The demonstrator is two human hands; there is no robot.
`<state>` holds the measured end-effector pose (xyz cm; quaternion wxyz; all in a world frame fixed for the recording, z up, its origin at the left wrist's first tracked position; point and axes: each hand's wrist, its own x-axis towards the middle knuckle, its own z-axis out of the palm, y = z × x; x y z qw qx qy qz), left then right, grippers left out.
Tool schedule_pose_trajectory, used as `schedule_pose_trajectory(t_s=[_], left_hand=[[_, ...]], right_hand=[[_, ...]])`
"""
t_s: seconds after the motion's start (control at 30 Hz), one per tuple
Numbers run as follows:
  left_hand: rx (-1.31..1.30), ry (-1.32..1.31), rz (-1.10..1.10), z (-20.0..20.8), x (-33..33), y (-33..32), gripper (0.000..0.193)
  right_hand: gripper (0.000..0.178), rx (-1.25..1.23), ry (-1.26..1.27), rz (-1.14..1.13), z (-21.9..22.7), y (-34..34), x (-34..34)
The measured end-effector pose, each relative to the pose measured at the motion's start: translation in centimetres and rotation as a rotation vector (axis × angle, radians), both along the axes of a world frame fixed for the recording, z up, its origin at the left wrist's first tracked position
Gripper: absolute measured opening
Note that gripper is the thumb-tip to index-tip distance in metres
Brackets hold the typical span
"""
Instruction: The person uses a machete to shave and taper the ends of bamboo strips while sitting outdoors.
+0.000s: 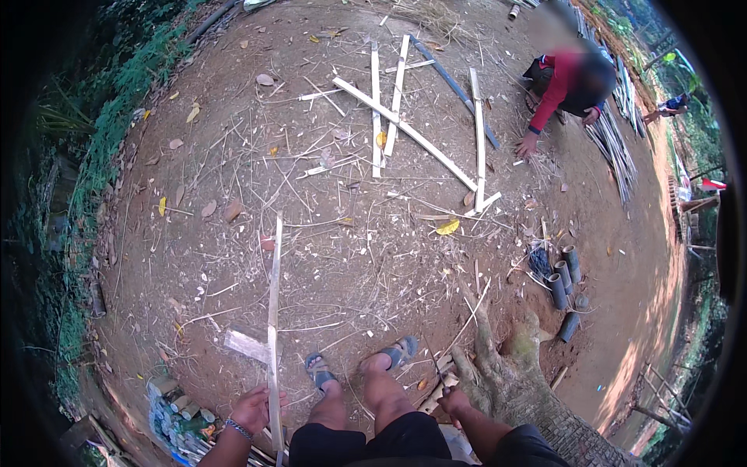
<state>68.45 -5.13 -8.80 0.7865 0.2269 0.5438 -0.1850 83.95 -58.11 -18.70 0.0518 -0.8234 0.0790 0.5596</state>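
My left hand, with a chain bracelet at the wrist, is closed round the lower part of a long pale bamboo strip. The strip stretches forward from me, its far end over the littered ground. Beneath its middle lies a short flat wooden board. To the right, by the tree roots, my right hand is closed on a knife with a long, thin, dark blade directed forward. Its grip is mostly hidden by my fingers.
Several split bamboo strips lie ahead, near a crouching person in red whose hand reaches to the ground. A tree trunk with spreading roots stands close at right, beside dark bamboo tubes. Cut bamboo pieces lie at lower left.
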Motion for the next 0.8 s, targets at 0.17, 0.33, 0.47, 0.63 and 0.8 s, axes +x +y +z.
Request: schedule_pose_trajectory(t_s=[0.17, 0.33, 0.47, 0.63, 0.8], left_hand=[[-0.113, -0.068, 0.072, 1.4, -4.1, 0.7, 0.036], [0.213, 0.033, -0.12, 3.3, -5.0, 2.2, 0.044], [0.511, 0.057, -0.332, 5.6, -2.6, 0.9, 0.046], [0.421, -0.226, -0.344, 4.9, -2.2, -1.2, 0.043], [0.441, -0.157, -0.424, 8.0, 1.6, -0.3, 0.036]], right_hand=[[0.053, 0.126, -0.143, 0.023, -1.8, 10.4, 2.2], [0.049, 0.237, -0.217, -0.093, 4.7, 23.1, 3.0], [0.049, 0.493, -0.231, -0.051, 9.9, 31.9, 0.9], [0.051, 0.881, -0.133, 0.046, 14.2, 39.9, -0.8], [0.056, 1.049, 0.365, -0.209, 13.6, 43.6, 1.7]])
